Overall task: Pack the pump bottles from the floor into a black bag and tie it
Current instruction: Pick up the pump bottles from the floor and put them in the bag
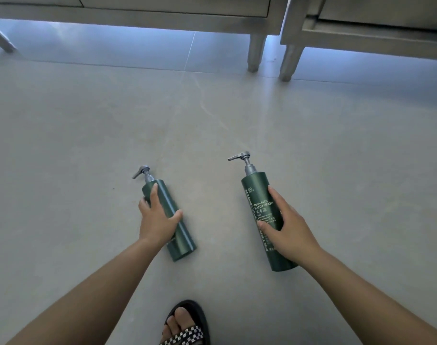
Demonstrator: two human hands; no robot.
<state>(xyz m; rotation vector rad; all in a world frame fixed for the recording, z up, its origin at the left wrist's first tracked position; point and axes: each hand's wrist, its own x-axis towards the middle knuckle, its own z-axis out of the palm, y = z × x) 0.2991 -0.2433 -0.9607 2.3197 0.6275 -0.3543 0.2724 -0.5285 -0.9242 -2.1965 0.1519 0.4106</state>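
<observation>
My left hand [157, 217] is wrapped over the upper half of the left dark green cylindrical pump bottle [174, 225]: fingers across the top toward the shoulder, thumb hooked round its right side. Grip is closed on the body, with the bottle's base sticking out below my wrist. I can't tell if the bottle is lifted or still resting on the floor.

My right hand [288, 226] is clamped on the right dark green pump bottle with white lettering [261, 215]. Palm and fingers sit on its right side, thumb across the lower label. The hand holds mid-body, so the top third and the base stay exposed. The label reads "MEGA-RICH HAND WASH".

Both bottles point away from me, with their grey metal-look pump heads [240, 158] at the far end and nozzles turned left. The left one tilts with its base toward the right. The two are well apart, side by side on the middle of the pale grey tiled floor [88, 133].

Toward the near edge of the floor, between my forearms, is my foot in a black sandal with a checkered strap [187, 327]. Along the far edge stand stainless steel cabinets on round legs [256, 53], two legs close together right of centre.
</observation>
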